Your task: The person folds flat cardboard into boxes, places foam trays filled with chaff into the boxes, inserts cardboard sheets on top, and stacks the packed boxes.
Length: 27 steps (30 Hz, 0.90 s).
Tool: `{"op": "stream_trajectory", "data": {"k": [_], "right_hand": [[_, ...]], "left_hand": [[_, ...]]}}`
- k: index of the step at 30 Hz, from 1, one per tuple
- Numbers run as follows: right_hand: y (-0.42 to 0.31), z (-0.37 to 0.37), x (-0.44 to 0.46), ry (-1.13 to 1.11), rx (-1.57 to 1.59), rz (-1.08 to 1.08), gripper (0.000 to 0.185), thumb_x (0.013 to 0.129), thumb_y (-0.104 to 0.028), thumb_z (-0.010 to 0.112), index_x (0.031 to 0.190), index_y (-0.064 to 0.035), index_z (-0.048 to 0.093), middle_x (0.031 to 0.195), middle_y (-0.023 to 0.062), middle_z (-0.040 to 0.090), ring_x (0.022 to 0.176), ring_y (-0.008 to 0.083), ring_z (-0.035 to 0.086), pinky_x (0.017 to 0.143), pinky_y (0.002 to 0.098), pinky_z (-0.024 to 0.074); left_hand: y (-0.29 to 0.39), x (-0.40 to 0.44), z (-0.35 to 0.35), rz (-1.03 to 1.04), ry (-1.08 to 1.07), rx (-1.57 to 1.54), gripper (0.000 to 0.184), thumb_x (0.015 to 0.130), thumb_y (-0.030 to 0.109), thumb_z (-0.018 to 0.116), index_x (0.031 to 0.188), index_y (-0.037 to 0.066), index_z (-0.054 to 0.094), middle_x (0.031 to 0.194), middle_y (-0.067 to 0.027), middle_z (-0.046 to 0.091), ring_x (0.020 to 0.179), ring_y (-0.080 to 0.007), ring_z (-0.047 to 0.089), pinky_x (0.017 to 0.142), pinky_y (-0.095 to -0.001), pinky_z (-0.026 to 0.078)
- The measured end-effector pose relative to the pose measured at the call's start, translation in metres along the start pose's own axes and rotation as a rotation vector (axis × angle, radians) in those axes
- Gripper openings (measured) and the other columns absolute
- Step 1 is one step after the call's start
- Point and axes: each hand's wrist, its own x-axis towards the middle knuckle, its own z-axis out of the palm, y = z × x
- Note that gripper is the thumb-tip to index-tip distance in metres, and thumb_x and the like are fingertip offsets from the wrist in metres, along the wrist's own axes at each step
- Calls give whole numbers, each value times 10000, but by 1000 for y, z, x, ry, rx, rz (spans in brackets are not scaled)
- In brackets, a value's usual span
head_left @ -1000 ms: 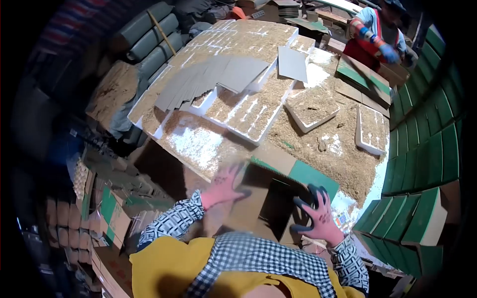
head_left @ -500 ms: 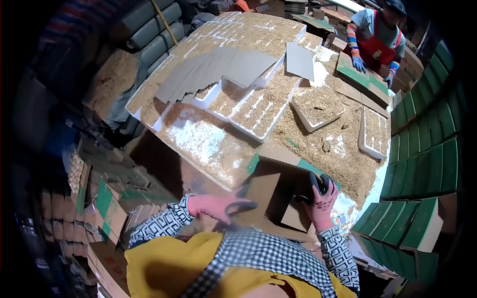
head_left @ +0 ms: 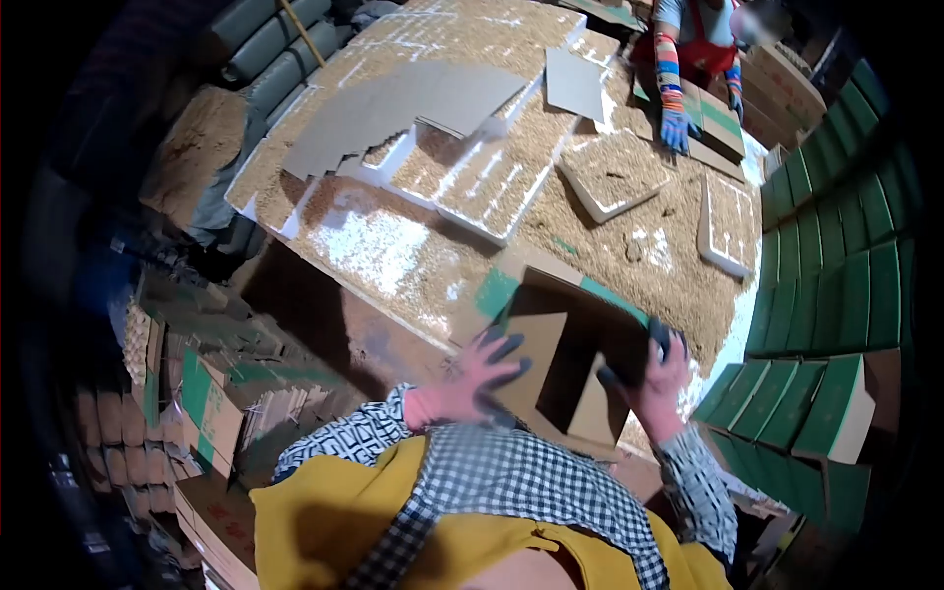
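Note:
An open cardboard box (head_left: 536, 359) with green outer strips stands tilted in front of me, its flaps folded up and its inside dark. My left hand (head_left: 472, 379), in a pink glove with dark fingertips, has its fingers spread beside the box's left flap; whether it touches the flap I cannot tell. At the right edge, my right hand (head_left: 657, 383) grips the box, thumb toward the inside and fingers along the outer side. Beyond the box lies a heap of tan, grain-like loose material (head_left: 629, 251) on the table.
White-edged trays (head_left: 497, 187) full of the tan material cover the table, with grey sheets (head_left: 393, 108) over some. Green boxes (head_left: 816, 305) are stacked on the right. Flattened cardboard (head_left: 280, 423) lies at left. Across the table, a co-worker's gloved hand (head_left: 678, 130) is near a green-and-brown box (head_left: 713, 118).
My left hand has risen and spread its fingers near the left flap. My right hand stays at the box's right edge. The co-worker's arm has reached farther over the table.

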Motion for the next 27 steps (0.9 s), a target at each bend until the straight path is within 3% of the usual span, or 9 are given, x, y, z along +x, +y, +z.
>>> {"op": "stream_trajectory", "data": {"k": [1, 5, 8, 12, 16, 19, 23, 26, 27], "right_hand": [[-6, 14, 13, 8, -67, 31, 895, 589, -431, 832, 1286, -3, 467, 1255, 229, 420, 1180, 409, 400, 1001, 531, 325], [-2, 42, 34, 150, 189, 93, 792, 612, -314, 825, 1278, -45, 492, 1257, 192, 452, 1171, 382, 426, 994, 497, 349], [30, 16, 5, -157, 533, -43, 747, 655, -271, 782, 1303, -53, 481, 1346, 195, 441, 1270, 400, 393, 1077, 486, 309], [3, -22, -39, -561, 405, -357, 794, 652, -395, 774, 1326, -96, 482, 1408, 210, 381, 1309, 426, 342, 1093, 561, 235], [21, 16, -42, -246, 215, -507, 370, 659, -261, 755, 1011, -197, 662, 1382, 208, 407, 1264, 435, 393, 1032, 597, 298], [47, 3, 2, -133, 675, -80, 479, 754, -211, 700, 1214, -148, 580, 1323, 169, 490, 1210, 362, 483, 987, 487, 408], [122, 94, -11, -526, 1553, 817, 487, 989, -290, 440, 1385, -9, 412, 1385, 106, 466, 1204, 216, 494, 1034, 312, 382], [122, 109, 19, -1004, 812, 265, 496, 944, -247, 510, 1370, -2, 441, 1394, 113, 481, 1223, 243, 484, 1073, 349, 329], [105, 91, 62, -979, 632, 237, 473, 900, -281, 568, 1283, -5, 541, 1315, 117, 557, 1192, 231, 507, 1017, 352, 385]], "left_hand": [[7, -1, -5, -115, -234, 58, 780, 583, 381, 819, 1296, 231, 541, 1473, -125, 359, 1354, -474, 220, 1087, -613, 238], [-6, 13, 2, -211, -155, 34, 408, 608, 297, 790, 992, 180, 721, 1428, -65, 434, 1349, -456, 249, 1103, -575, 252], [-39, 5, 16, -734, 269, -629, 725, 658, 227, 804, 1305, 93, 503, 1400, -132, 434, 1331, -351, 340, 1070, -446, 362], [-44, 6, 20, -663, 402, -664, 950, 717, 182, 811, 1461, 69, 231, 1364, -128, 454, 1240, -236, 451, 1022, -346, 403], [-73, -12, -7, -690, 48, -1109, 713, 929, 390, 566, 1468, 29, 270, 1475, -83, 370, 1260, -204, 463, 1032, -333, 394], [-78, 6, -46, -509, 10, -1699, 792, 930, 476, 534, 1497, 45, 185, 1546, -114, 228, 1413, -217, 242, 1152, -375, 194], [-22, 56, -82, -430, 2, -618, 979, 815, 463, 694, 1516, 94, 119, 1553, -137, 203, 1427, -251, 197, 1169, -347, 131], [-67, 49, -21, -790, -110, -371, 946, 846, 422, 672, 1508, 64, 99, 1471, -236, 323, 1306, -297, 407, 1089, -377, 334], [-72, 45, -10, -700, -37, -725, 918, 862, 444, 642, 1494, 25, 127, 1438, -239, 373, 1280, -297, 433, 1074, -361, 352]]}}
